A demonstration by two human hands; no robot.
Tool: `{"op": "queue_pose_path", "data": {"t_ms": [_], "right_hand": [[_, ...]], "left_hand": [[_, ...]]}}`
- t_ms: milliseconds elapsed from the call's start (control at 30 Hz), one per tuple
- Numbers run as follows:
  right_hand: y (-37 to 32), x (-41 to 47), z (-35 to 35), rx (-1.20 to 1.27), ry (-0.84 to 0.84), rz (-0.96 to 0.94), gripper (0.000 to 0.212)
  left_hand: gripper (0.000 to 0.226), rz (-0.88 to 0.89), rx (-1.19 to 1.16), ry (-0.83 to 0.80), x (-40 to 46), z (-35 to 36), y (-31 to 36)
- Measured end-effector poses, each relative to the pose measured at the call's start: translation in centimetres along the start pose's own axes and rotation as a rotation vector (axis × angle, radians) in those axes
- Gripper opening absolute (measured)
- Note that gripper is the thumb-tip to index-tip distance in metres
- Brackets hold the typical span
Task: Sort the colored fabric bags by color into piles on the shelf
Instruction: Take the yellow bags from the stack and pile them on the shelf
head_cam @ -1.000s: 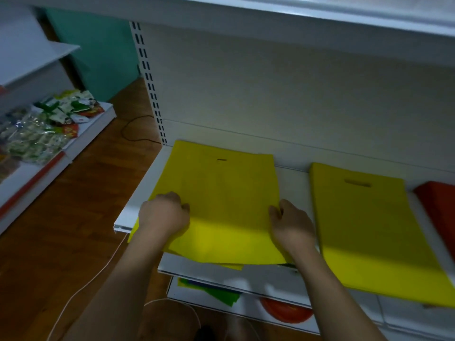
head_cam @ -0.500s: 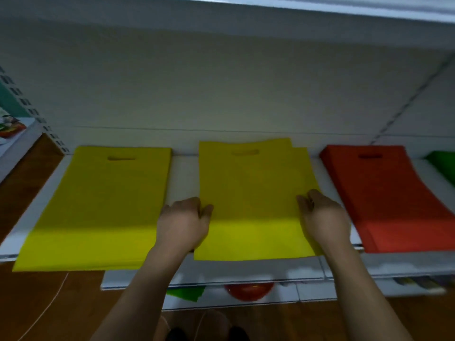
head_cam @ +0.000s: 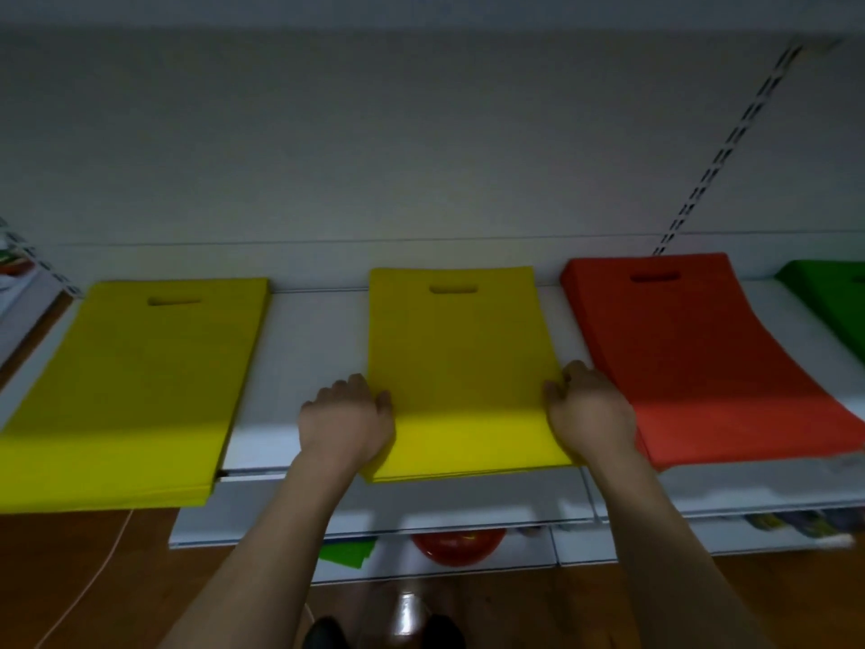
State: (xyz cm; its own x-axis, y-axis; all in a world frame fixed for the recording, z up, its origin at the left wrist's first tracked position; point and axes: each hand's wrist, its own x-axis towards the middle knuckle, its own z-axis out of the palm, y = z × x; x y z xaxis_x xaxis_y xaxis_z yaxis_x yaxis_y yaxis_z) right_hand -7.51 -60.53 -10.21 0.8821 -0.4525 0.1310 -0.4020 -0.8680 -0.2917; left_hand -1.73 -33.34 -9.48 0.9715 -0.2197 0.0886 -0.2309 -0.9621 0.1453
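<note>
While both hands grip its side edges, left hand and right hand curled over them, the middle yellow pile lies between them on the shelf. Four piles show: two yellow, the other at left, one red, one green.

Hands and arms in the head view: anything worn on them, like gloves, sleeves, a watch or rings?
Nothing worn shows. The left hand and right hand are bare, without gloves. Both forearms are bare to the frame's bottom edge, with no sleeve, watch or band. No rings are visible, though the picture is dim.
</note>
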Motion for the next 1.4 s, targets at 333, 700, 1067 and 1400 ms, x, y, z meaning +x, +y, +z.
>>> {"op": "queue_pose_path", "data": {"t_ms": [333,700,1067,1400], "right_hand": [[-1.1,0.4,-0.7,-0.042,0.003,0.013,0.041],[-18.6,-3.9,0.1,0.234,0.007,-0.287,0.033],[-33.2,-5.9,6.0,0.044,-0.482,-0.262,0.059],[-33.1,-6.5,7.7,0.292,-0.377,-0.130,0.042]], "left_hand": [[0.057,-0.040,0.047,-0.087,0.8,-1.0,0.0],[0.041,-0.216,-0.127,0.029,-1.3,-5.1,-10.2],[0.039,-0.506,-0.026,0.034,-5.0,-8.0,-29.3],[0.059,-0.465,0.138,-0.066,-3.4,-7.6,-32.7]]}}
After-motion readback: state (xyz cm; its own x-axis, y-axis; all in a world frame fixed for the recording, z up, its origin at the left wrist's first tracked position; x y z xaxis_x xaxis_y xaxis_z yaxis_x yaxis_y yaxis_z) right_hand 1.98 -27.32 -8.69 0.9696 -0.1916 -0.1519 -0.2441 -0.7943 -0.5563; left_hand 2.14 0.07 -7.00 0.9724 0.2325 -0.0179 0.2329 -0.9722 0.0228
